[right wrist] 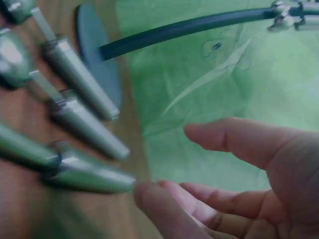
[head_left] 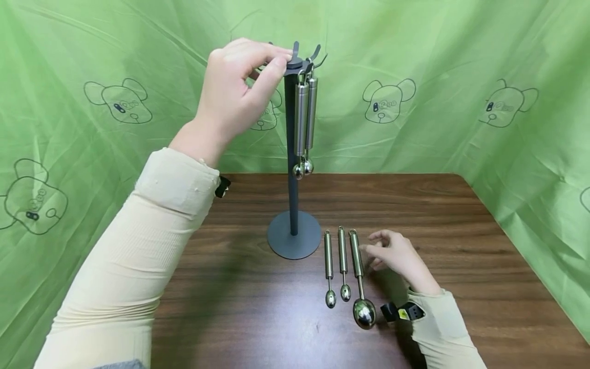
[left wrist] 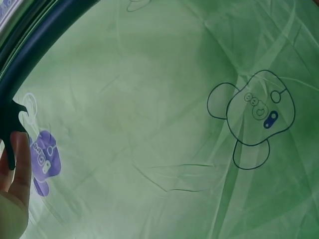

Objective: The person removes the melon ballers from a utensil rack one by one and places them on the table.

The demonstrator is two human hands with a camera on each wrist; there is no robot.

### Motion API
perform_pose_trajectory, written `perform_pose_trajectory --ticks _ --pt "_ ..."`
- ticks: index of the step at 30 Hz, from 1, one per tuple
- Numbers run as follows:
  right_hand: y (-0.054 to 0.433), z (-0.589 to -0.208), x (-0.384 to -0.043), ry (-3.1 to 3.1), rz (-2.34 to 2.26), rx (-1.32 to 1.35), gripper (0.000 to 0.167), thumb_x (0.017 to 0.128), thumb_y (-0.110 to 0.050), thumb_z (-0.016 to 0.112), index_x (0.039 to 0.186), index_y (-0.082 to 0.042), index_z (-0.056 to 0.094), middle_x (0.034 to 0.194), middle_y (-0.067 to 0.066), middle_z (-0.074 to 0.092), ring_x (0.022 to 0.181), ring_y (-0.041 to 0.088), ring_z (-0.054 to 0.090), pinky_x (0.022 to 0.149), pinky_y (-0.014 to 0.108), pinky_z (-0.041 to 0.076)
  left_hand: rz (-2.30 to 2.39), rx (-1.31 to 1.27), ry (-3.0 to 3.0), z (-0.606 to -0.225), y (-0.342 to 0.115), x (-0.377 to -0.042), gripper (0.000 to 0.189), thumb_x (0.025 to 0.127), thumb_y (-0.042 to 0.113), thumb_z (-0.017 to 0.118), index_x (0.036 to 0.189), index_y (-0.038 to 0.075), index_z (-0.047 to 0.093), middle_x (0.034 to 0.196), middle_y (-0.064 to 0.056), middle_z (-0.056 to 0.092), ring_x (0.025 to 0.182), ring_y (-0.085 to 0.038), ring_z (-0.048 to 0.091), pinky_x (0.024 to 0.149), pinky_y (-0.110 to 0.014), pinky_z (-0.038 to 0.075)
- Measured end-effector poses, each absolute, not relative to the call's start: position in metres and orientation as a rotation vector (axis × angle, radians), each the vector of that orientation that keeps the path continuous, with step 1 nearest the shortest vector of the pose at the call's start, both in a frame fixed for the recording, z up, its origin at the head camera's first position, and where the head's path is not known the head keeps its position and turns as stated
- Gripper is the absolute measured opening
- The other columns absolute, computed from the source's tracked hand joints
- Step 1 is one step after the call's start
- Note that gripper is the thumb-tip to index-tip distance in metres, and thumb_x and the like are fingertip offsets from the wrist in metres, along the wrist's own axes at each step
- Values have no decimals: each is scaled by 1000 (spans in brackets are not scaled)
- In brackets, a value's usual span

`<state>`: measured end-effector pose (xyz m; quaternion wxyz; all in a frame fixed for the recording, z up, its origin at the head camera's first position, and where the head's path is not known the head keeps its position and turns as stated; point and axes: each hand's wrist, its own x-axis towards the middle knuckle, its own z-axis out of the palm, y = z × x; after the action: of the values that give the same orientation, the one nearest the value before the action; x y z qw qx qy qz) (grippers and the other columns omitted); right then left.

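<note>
My left hand (head_left: 241, 84) is up at the top of a dark hook stand (head_left: 292, 200), its thumb and fingers pinching the hub among the hooks. In the left wrist view, the fingertips meet a dark hook (left wrist: 11, 127). Two shiny metal scoops (head_left: 301, 120) hang from hooks on the stand's right side, bowls down. On the table lie two small scoops (head_left: 342, 251) and a larger scoop (head_left: 357, 256), side by side with handles pointing away. Just right of the larger scoop's handle, my right hand (head_left: 398, 256) hovers with loosely bent fingers apart and nothing between them.
The stand's round base (head_left: 295, 248) rests on a brown wooden table (head_left: 461, 246), left of the loose scoops. Green cloth (head_left: 428, 41) printed with bear faces hangs behind and along both sides. A small black device (head_left: 407, 311) sits at my right wrist.
</note>
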<state>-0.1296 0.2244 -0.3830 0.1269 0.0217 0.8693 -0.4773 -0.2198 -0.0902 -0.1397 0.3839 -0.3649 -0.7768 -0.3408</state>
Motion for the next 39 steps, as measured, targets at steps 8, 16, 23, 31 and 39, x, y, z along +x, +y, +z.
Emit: perform_pose_trajectory --ticks 8,16,23,31,39 --pt "212 -337 -136 2777 -1406 -92 43 91 -30 71 119 1 64 96 18 73 70 12 70 68 25 57 -721 -935 -1964 -142 -91 -219 30 97 29 54 105 12 78 111 -2 76 99 -20 66 78 -26 47" --pt "199 -311 -143 2710 -1747 -243 30 92 -17 70 114 2 66 88 -2 73 73 4 69 72 25 59 -648 -943 -1908 -146 -89 -219 33 97 29 55 108 7 77 111 -8 75 102 -26 67 90 -33 50" --pt "190 -288 -147 2657 -1934 -352 28 92 -19 70 113 -2 68 88 -9 75 77 9 72 75 26 59 -605 -860 -1926 -146 -87 -216 34 98 34 54 110 12 77 113 -1 75 100 -20 67 76 -36 52" --pt "175 -267 -152 2626 -2052 -519 25 91 -16 71 114 -5 69 94 -3 77 80 12 73 78 26 59 -583 -843 -1921 -145 -83 -214 35 98 34 52 109 13 77 112 0 76 94 -18 69 66 -33 48" --pt "157 -239 -157 2589 -2150 -615 26 90 -13 71 116 -7 70 97 -6 76 87 11 73 80 22 57 -581 -843 -1893 -146 -80 -216 34 98 31 51 102 12 79 104 -2 77 87 -18 71 62 -33 49"
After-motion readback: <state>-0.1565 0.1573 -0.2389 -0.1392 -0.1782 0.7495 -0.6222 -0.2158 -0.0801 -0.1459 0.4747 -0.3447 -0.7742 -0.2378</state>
